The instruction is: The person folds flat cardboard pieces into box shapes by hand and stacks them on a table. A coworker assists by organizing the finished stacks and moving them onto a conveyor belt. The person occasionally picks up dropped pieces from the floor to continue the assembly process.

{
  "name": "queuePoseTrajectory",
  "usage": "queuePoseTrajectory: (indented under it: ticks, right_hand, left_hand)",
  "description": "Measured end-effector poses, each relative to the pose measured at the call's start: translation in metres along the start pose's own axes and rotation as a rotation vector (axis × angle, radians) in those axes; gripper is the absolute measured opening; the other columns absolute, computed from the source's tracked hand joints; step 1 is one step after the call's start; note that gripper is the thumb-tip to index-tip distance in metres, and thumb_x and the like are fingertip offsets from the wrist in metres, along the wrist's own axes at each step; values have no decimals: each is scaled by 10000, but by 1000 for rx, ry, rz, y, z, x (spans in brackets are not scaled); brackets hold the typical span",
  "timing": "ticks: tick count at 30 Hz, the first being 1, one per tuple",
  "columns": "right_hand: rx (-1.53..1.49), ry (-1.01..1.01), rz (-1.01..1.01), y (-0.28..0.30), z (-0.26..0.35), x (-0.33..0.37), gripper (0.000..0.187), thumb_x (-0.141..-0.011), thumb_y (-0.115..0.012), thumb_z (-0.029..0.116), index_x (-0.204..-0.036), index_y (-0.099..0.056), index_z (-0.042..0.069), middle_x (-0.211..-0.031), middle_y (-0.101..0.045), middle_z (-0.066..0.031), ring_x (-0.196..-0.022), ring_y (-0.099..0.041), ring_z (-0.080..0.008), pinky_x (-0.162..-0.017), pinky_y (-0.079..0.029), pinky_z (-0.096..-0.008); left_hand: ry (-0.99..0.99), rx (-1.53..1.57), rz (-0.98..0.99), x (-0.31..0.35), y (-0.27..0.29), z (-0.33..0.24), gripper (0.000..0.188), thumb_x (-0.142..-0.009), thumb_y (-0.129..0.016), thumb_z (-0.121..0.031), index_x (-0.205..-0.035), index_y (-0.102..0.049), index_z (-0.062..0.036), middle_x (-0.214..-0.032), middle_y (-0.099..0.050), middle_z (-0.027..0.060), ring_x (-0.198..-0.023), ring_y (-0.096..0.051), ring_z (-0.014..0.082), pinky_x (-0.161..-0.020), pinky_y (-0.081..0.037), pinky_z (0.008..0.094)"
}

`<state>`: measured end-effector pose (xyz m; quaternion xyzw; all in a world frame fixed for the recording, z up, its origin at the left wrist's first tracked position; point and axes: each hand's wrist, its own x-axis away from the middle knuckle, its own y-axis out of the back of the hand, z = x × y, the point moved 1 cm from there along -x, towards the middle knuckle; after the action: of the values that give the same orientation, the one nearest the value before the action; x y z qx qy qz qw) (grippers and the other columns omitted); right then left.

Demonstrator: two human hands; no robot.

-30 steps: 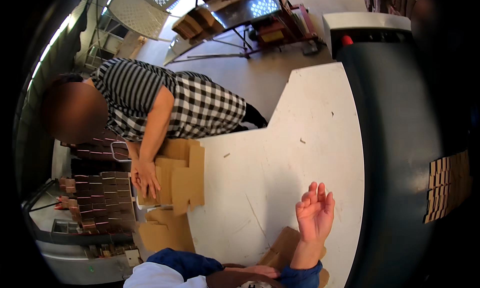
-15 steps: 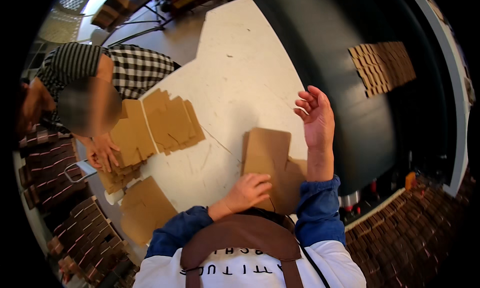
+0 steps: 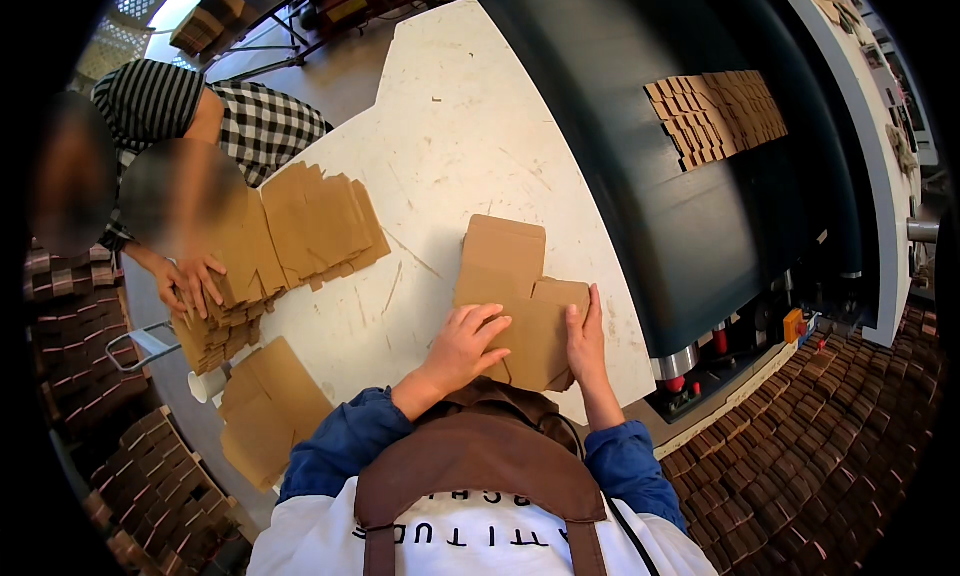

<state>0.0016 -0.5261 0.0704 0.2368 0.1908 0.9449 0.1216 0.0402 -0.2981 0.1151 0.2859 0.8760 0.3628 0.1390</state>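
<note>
A brown cardboard box blank lies flat on the white table in front of me, perhaps with others under it. My left hand rests on its left side, fingers a little spread and thumb toward the middle. Along its right edge is my right hand, with the thumb on top and the fingers against the outer side, gripping that edge. The undersides of my fingers are hidden.
At left, a co-worker's hands lie on stacked cardboard blanks. More blanks overhang the table's near left edge. A dark conveyor belt on the right carries overlapping cardboard pieces. Bundled brown stacks cover the lower right.
My right hand has come down from above the table's right side to the blank's right edge. My left hand stays on the blank. The view has shifted slightly.
</note>
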Motion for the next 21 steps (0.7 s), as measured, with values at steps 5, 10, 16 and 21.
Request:
queuePoseTrajectory:
  ticks: [5,10,16,21]
  right_hand:
    - [212,144,-50,-23,4,13,711,-961,-518,384,-1484,-237,-7,-1508,-275,-274,-1411,-254,-403,-1156,-217,-452]
    - [224,129,-81,-24,-1,9,698,-955,-528,371,-1482,-255,3,-1509,-286,-259,-1410,-263,-397,-1151,-229,-457]
    - [231,118,-46,-10,20,8,685,-945,-563,310,-1473,-267,-10,-1504,-296,-260,-1397,-286,-393,-1148,-240,-446]
    - [119,456,-140,-3,110,-23,575,-947,-585,234,-1416,-367,-17,-1460,-379,-220,-1356,-374,-342,-1103,-316,-410]
  left_hand:
    - [-172,-197,141,-1,-10,-16,622,-835,-680,-340,-1379,-480,-113,-1451,-420,100,-1349,-368,290,-1080,-306,516]
    - [-116,-182,203,-9,-23,-16,661,-890,-617,-358,-1455,-372,-115,-1529,-314,106,-1426,-254,289,-1126,-249,531]
    - [4,-151,107,-7,-17,-2,725,-863,-658,-370,-1464,-351,-106,-1544,-287,126,-1423,-265,307,-1138,-233,507]
    - [564,101,-214,9,-1,26,959,-751,-783,-377,-1473,-266,-14,-1510,-289,234,-1385,-306,364,-1103,-292,498]
